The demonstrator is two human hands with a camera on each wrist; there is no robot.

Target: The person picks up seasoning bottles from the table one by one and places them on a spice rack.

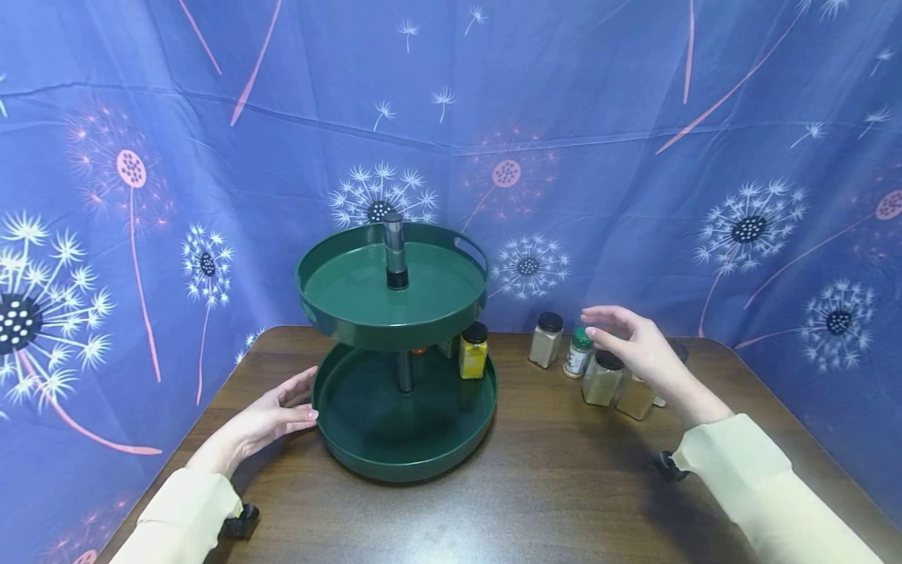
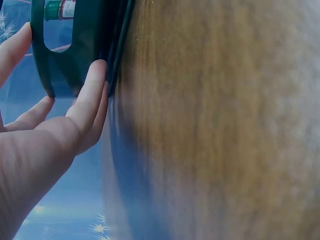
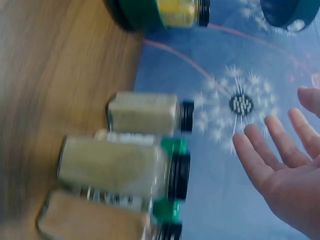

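A green two-tier round tray stand (image 1: 405, 462) with a metal post stands on the wooden table. My left hand (image 1: 271, 415) rests its fingertips on the left wall of the lower tier; in the left wrist view, straight fingers (image 2: 89, 95) touch that wall beside a handle cutout. A black-capped jar of yellow spice (image 1: 473, 356) sits on the lower tier's right side. My right hand (image 1: 634, 341) hovers, fingers relaxed and holding nothing, above several spice jars. Among these are a pale beige jar (image 1: 546, 345), a green-capped bottle (image 1: 578, 356) and a greenish-tan jar (image 1: 601, 382).
A light-brown spice jar (image 1: 636, 398) stands below my right wrist, with another jar (image 1: 678, 350) partly hidden behind the hand. Other small containers (image 1: 445, 347) show at the back of the lower tier, under the upper tier (image 1: 373, 286). A blue dandelion-print cloth (image 1: 606, 196) hangs behind the table.
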